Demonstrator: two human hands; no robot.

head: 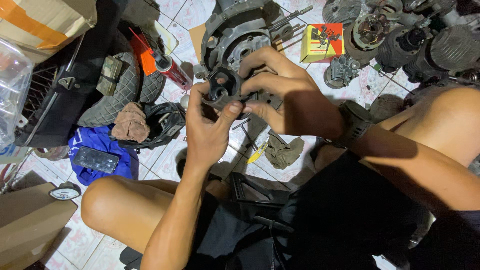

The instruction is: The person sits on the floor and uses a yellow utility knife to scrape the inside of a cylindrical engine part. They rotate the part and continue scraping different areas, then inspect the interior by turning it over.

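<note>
While both hands, left hand (210, 125) and right hand (280, 95), pinch the black engine part (223, 90) in closed grips, greasy fingers risk dropping it onto the tiled floor (165, 155).

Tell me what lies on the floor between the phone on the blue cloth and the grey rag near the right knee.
In the head view, between the phone and the grey rag the left hand and forearm cross; behind them lie tiled floor and a yellow strip.

Floor layout, parts spread around seated person.
Engine case (240, 30) lies ahead; tyre (117, 90) and phone (96, 160) left; box (322, 42) and cylinders (430, 47) right; rag (283, 150) near centre.
</note>
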